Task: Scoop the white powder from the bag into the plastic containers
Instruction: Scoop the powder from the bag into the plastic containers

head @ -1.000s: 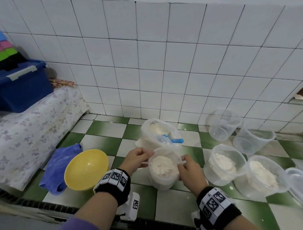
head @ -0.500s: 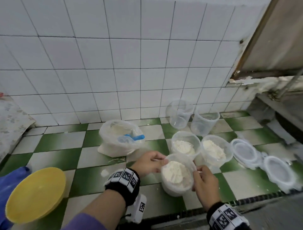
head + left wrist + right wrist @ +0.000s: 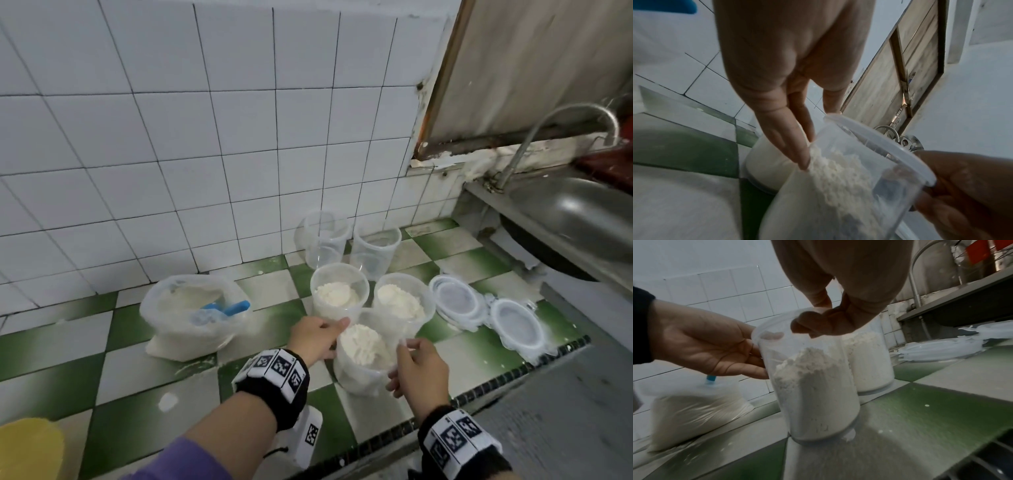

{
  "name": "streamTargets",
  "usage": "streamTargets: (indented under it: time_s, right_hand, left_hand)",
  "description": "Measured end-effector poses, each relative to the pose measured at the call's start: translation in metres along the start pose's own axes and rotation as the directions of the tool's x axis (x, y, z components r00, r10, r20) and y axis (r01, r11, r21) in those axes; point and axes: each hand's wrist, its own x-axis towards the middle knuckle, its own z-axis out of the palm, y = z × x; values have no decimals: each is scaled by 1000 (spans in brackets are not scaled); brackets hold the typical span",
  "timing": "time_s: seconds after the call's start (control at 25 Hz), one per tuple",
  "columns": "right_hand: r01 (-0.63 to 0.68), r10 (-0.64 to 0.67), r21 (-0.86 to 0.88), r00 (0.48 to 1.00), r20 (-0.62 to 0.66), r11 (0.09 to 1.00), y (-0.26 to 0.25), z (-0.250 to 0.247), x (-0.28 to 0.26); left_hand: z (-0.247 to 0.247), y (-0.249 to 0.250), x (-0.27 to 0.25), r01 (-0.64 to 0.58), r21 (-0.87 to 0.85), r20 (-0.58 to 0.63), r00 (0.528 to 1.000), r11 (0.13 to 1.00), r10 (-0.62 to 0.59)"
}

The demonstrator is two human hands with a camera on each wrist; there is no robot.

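Both hands, the left hand (image 3: pixel 317 337) and right hand (image 3: pixel 418 371), gripped the filled tub (image 3: pixel 361 356) by its rim, apparently setting it down beside two filled tubs; next would likely come an empty tub (image 3: pixel 376 251).

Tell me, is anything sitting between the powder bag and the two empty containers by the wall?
Nothing visible does. The bag and the empty containers are separated only by bare counter tiles; the filled containers stand nearer.

Three filled containers (image 3: pixel 363 346), two empty containers (image 3: pixel 323 236), two lids (image 3: pixel 457 298), one bag (image 3: pixel 191 315), one scoop (image 3: pixel 222 310).
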Motion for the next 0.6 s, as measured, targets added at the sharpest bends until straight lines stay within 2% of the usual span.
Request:
streamTargets:
  time_s: [0.16, 0.36, 0.48, 0.6]
  right_hand:
    - [-32, 30, -34, 996, -78, 999, -2, -6, 22]
    - [-72, 62, -77, 989, -135, 994, -6, -12, 50]
    - [-107, 84, -140, 984, -158, 984, -8, -14, 63]
    - [-50, -19, -288, 973, -230, 956, -22, -17, 69]
  left_hand:
    - [6, 5, 6, -16, 34, 139, 990, 999, 12]
    - [10, 10, 14, -33, 132, 224, 975, 991, 3]
    - [3, 9, 22, -4, 139, 178, 984, 990, -21]
    - [-10, 11, 30, 84, 98, 47, 995, 992, -89]
